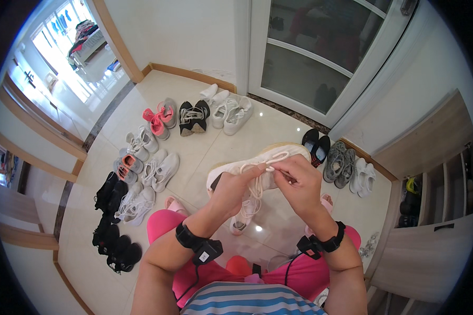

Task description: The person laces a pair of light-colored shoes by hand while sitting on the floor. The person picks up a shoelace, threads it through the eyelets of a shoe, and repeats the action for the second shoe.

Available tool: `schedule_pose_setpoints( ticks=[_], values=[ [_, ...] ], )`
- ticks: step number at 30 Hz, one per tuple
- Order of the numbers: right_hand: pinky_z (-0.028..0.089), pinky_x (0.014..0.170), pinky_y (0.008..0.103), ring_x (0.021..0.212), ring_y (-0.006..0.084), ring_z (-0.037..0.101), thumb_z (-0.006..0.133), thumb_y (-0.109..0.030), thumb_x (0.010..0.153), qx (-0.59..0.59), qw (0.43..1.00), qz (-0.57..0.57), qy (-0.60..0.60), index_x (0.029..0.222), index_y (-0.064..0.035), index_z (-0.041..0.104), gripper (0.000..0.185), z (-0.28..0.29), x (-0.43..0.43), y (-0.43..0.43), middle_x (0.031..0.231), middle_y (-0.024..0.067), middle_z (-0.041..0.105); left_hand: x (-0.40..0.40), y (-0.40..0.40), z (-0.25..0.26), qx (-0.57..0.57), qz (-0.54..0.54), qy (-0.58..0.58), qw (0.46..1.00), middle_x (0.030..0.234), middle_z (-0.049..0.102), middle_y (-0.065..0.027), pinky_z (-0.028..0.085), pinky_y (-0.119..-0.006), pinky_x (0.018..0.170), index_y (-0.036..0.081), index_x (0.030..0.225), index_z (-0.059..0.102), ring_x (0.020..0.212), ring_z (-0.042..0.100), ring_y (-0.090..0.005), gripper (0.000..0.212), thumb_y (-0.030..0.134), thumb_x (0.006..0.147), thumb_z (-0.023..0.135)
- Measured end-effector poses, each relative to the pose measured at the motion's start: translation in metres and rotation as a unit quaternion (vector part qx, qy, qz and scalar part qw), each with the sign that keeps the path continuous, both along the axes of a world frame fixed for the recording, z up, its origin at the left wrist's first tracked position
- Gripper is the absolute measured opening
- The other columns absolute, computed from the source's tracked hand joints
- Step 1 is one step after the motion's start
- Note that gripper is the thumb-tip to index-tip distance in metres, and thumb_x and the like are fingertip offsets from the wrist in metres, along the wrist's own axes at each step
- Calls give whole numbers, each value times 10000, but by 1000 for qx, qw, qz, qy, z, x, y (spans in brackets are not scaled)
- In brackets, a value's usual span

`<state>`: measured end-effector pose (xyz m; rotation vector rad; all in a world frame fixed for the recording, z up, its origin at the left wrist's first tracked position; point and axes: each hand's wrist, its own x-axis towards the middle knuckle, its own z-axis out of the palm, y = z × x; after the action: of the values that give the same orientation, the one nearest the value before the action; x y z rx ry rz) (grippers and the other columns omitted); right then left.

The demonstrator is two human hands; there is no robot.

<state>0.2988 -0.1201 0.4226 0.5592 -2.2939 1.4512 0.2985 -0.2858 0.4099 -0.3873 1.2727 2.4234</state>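
A white sneaker [236,167] is held up sideways before me, its toe towards the right and a dark lining at its heel opening. My left hand [234,187] pinches the cream shoelace [256,185] between thumb and finger over the tongue. Close beside it, my right hand [299,183] grips another part of the lace, with a loop standing up between the two hands. Loose lace coils hang below my fingers. Under the held shoe, a second white sneaker [240,222] rests on the tiled floor, partly hidden by the laces and my left hand.
Pairs of shoes curve along the left: black shoes [118,252], white sneakers [165,171], pink-and-grey shoes [159,122] and black laced shoes [193,118]. Black flats [315,145] and grey sneakers [339,163] stand near the glazed door [307,71]. An open shoe cabinet [421,252] is at right.
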Motion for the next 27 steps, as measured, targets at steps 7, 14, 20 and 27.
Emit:
schedule_pose_setpoints(
  ticks=[7, 14, 20, 27],
  values=[
    [481, 578, 304, 660, 210, 592, 693, 17, 737, 66, 997, 0, 43, 902, -33, 686, 172, -2, 0, 2, 793, 69, 584, -1, -2, 4, 37, -6, -41, 998, 938, 660, -48, 462, -242, 602, -36, 1032, 648, 749, 619, -108, 285, 208, 887, 681],
    [481, 595, 319, 693, 232, 598, 682, 31, 730, 90, 993, 19, 79, 906, -28, 686, 185, -2, -3, 2, 813, 77, 588, 0, -3, -9, -22, -46, 26, 998, 879, 658, -37, 441, -241, 572, -22, 962, 675, 711, 596, -92, 196, 126, 840, 718],
    [467, 570, 281, 663, 183, 587, 683, 32, 768, 53, 998, 15, 33, 934, -27, 700, 178, 7, -1, 3, 829, 70, 611, -6, -5, -12, -50, -4, -15, 999, 879, 664, -54, 461, -252, 589, -37, 975, 668, 715, 615, -115, 197, 87, 829, 712],
    [447, 532, 240, 621, 125, 578, 692, 49, 776, 0, 996, 40, 75, 952, -15, 703, 187, 30, 12, 6, 863, 77, 657, -17, -14, -8, -13, 68, -13, 998, 908, 670, -83, 505, -280, 646, -37, 970, 654, 769, 644, -160, 177, 98, 856, 665]
  ],
)
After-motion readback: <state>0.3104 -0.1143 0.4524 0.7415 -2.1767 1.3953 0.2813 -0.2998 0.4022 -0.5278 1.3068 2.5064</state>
